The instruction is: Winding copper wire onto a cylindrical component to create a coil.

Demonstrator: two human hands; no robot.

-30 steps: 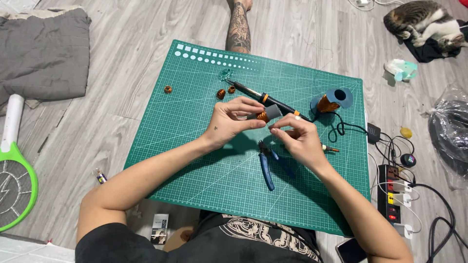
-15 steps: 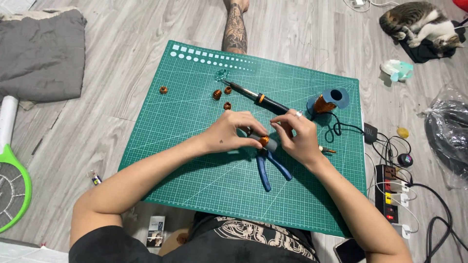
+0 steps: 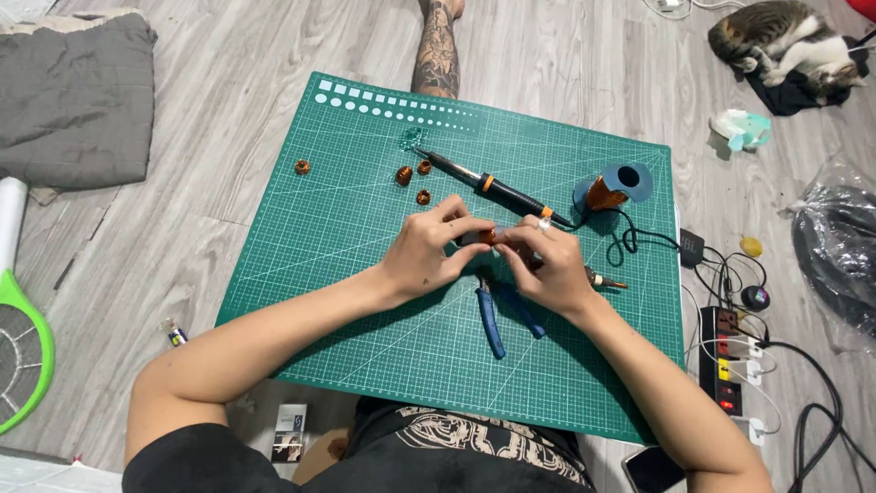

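From my remote seat I look down on a wood-plank floor [image 3: 228,210] where a person sits before a green cutting mat [image 3: 383,301]. Both hands meet near the mat's centre. The left hand [image 3: 422,257] curls, its thumb and fingers closed in a pinch on one side of a small copper coil [image 3: 489,236]; the right hand [image 3: 547,267] does the same from the other side, fingers bent and pressed to the coil, so the piece sits squeezed between the two sets of fingertips, just above the mat.

A grey cushion [image 3: 73,100] lies at far left, with a green racket-shaped swatter [image 3: 23,351] below it. A cat [image 3: 785,46] rests on dark cloth in the top right corner, and a black plastic bag [image 3: 835,251] sits at the right edge. A tattooed leg [image 3: 438,50] stretches out beyond the mat's far edge. A power strip [image 3: 730,361] with tangled cables lies off the mat's right side.

On the mat, a soldering iron [image 3: 488,187] lies at a slant just beyond the hands, its cord running right. A spool of copper wire [image 3: 610,189] with blue ends stands near its handle. Blue-handled pliers [image 3: 493,319] lie directly below the hands, partly under the right one. Three more small coils [image 3: 415,178] cluster just beyond the left hand, and a fourth [image 3: 302,167] sits well apart to the left.
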